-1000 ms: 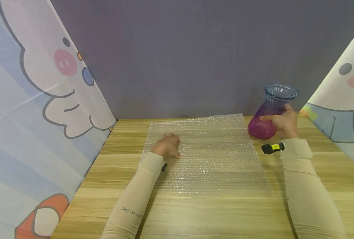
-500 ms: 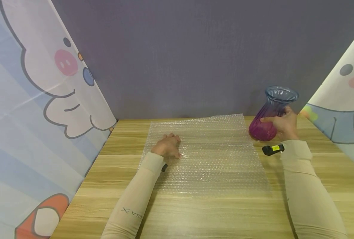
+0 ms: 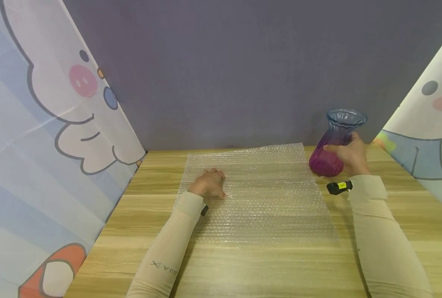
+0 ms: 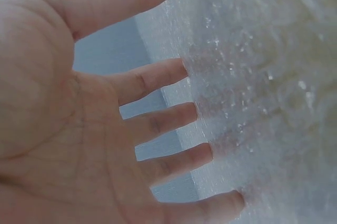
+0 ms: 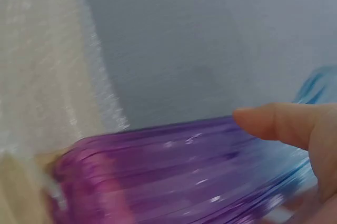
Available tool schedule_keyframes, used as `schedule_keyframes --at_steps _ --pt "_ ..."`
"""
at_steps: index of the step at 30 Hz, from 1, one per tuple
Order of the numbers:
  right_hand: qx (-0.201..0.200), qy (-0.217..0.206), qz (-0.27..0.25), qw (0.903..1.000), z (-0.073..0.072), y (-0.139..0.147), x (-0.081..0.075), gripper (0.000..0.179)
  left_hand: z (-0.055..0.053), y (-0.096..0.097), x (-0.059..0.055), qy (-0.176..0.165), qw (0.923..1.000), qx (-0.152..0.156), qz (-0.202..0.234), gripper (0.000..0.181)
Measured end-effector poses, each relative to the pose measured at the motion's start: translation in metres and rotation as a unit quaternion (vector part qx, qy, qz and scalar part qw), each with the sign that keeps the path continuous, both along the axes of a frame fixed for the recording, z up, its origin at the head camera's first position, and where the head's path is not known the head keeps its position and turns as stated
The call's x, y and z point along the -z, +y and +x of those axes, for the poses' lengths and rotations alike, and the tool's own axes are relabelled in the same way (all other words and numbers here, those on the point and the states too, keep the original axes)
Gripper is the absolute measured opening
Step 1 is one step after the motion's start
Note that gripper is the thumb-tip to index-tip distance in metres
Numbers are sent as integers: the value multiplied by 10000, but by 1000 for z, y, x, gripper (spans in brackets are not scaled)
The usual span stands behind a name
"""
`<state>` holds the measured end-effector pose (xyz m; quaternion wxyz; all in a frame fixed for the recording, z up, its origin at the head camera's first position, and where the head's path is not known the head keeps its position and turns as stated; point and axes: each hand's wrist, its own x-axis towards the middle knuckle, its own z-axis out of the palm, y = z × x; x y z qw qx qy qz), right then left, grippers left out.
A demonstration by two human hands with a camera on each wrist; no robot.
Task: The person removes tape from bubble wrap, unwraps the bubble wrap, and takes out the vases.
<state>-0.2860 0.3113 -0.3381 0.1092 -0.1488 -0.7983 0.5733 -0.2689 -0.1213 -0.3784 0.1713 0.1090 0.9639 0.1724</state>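
A ribbed glass vase (image 3: 327,159), blue at the flared mouth and purple-pink at the base, leans slightly at the right back of the table. My right hand (image 3: 351,155) grips its side, thumb across the near face; in the right wrist view the thumb (image 5: 279,121) lies along the purple glass (image 5: 174,171). A sheet of clear bubble wrap (image 3: 265,198) is spread flat to the left of the vase. On its left part rests my left hand (image 3: 207,183), fingers spread; the left wrist view shows the fingertips (image 4: 197,153) touching the bubble wrap (image 4: 274,103).
The wood-grain table (image 3: 250,273) backs onto a dark grey wall panel (image 3: 228,74). Cartoon-printed curtains (image 3: 38,165) hang along the left and right sides. Small black wrist cameras (image 3: 338,187) sit at both cuffs.
My right hand has brought the vase slightly lower and a little to the left, its base now just by the bubble wrap's right edge. My left hand has stayed in place.
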Motion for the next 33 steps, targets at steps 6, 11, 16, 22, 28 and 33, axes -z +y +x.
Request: schedule_keyframes --at_steps 6,11,16,22,28,33 --pt "1184 -10 -105 9929 6 -14 -28 88 -1 -3 0 -89 10000 0 5 81" --pt "2035 1163 -780 9690 17 -32 -47 53 -1 -4 0 -80 10000 19 28 82" --pt "1620 2438 -1037 9506 25 -55 -55 38 -2 -5 0 -53 10000 64 40 83" --pt "674 3207 -347 9441 28 -85 -52 29 -2 -6 -2 -12 9995 305 -87 83" --pt "-1096 2746 891 9511 34 -109 -42 9 0 -8 -4 -54 9990 432 -124 77" --pt "-1844 2356 2041 9321 31 -121 -29 13 -2 -5 -6 612 9975 228 -263 68"
